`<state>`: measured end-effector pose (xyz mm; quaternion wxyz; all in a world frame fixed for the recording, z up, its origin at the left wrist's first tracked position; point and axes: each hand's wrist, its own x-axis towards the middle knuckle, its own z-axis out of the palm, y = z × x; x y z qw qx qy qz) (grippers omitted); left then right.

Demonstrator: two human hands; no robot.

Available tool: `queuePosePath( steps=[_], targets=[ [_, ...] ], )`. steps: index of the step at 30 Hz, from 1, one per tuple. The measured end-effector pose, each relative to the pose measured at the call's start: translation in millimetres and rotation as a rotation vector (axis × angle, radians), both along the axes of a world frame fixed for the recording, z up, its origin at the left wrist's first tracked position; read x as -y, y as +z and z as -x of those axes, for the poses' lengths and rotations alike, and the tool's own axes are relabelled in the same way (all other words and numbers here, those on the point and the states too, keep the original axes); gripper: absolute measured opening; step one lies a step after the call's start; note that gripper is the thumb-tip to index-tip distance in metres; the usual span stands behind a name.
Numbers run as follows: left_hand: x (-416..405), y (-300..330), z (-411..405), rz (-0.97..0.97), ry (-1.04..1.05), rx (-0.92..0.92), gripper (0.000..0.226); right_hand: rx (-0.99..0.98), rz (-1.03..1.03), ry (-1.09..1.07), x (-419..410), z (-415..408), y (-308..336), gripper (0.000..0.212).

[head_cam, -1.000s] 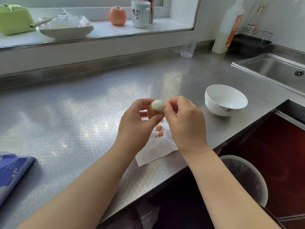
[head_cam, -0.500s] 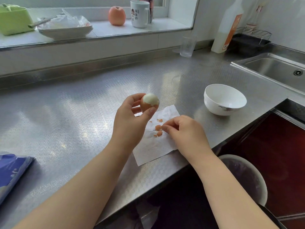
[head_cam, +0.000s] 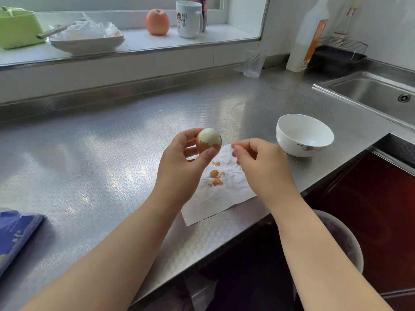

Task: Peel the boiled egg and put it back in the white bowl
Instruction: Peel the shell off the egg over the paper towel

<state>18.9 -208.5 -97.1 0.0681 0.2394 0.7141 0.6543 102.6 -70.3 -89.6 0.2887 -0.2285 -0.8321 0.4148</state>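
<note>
My left hand [head_cam: 182, 167] holds the boiled egg [head_cam: 208, 139] upright between thumb and fingers; the egg's top is peeled white, its lower part still in brown shell. My right hand [head_cam: 258, 164] hovers just right of the egg above a white paper towel [head_cam: 224, 198], fingers loosely curled with nothing visible in them. Several brown shell bits [head_cam: 216, 178] lie on the towel. The white bowl [head_cam: 304, 134] stands empty on the steel counter, to the right of both hands.
A sink [head_cam: 377, 95] lies at the far right. At the back stand a glass [head_cam: 253, 62] and a bottle [head_cam: 307, 37]. On the window ledge sit a mug [head_cam: 188, 19], an apple [head_cam: 157, 22] and a plate [head_cam: 86, 42]. A blue packet [head_cam: 15, 234] lies at left, a bin [head_cam: 341, 239] below the counter edge.
My right hand left the egg, went down to the towel where the shell bits lie, and has now come back up beside the egg. My left hand kept hold of the egg.
</note>
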Motion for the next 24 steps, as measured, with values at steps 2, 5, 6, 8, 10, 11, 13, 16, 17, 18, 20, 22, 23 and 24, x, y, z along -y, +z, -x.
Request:
queuePosePath(
  steps=[2,5,6,8,10,11,13,16,17,18,20,22,23,24],
  targets=[
    [0,1,-2,-0.013,-0.025,0.02,0.033,-0.069,0.162,0.062,3,2,6,0.022],
    [-1,1,-4,-0.025,-0.06,0.041,0.035,-0.139,0.226,0.144,7,5,10,0.025],
    [-1,2,-4,-0.025,-0.068,0.044,0.036,-0.151,0.235,0.155,9,6,10,0.025],
    [0,2,-4,-0.027,-0.077,0.043,0.037,-0.185,0.242,0.142,10,8,9,0.019],
    [0,2,-4,-0.029,-0.074,0.04,0.036,-0.211,0.241,0.122,10,8,7,0.009],
    [0,2,-4,-0.027,-0.069,0.037,0.035,-0.212,0.232,0.111,11,9,6,0.005],
    [0,2,-3,-0.019,-0.062,0.027,0.035,-0.205,0.203,0.086,12,9,5,0.004],
    [0,2,-3,-0.013,-0.056,0.025,0.038,-0.188,0.123,0.025,14,11,3,0.009],
    [-1,2,-4,-0.01,-0.054,0.025,0.039,-0.183,0.091,0.006,15,11,3,0.009],
    [-1,2,-4,-0.007,-0.052,0.025,0.039,-0.176,0.067,-0.009,16,12,2,0.009],
    [-1,1,-4,-0.005,-0.048,0.024,0.038,-0.165,0.035,-0.03,18,13,0,0.01],
    [-1,1,-4,-0.006,-0.05,0.026,0.036,-0.16,0.012,-0.044,18,15,-2,0.011],
    [0,1,-4,-0.006,-0.052,0.031,0.035,-0.161,0.007,-0.047,18,15,-3,0.011],
    [0,1,-4,-0.008,-0.056,0.04,0.035,-0.165,0.008,-0.045,18,16,-3,0.012]
  ],
)
